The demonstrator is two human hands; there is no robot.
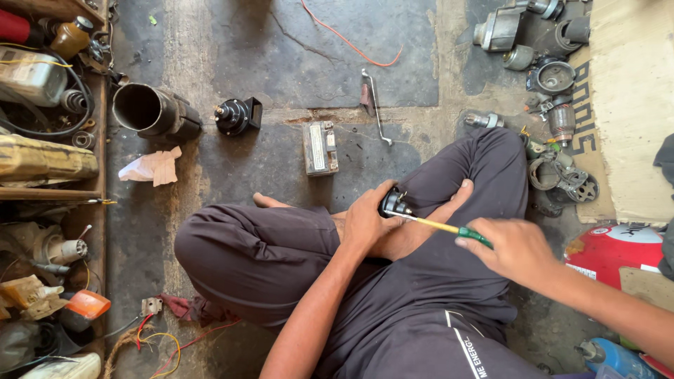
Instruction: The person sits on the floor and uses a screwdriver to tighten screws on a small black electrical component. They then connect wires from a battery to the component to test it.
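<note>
small black part half hidden, screwdriver handle covered (mostly)

We sit cross-legged, both forearms reaching forward over our lap. Our left hand curls shut, fingers wrapped and knuckles up, resting against our bare foot. Our right hand comes in from the right, fingers closed in a grip, wrist straight

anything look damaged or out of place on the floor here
Yes. The concrete floor is cracked near the top, with a loose red wire trailing across it. A crumpled white paper lies by the black cylinder. The left hand and right hand look normal.
</note>
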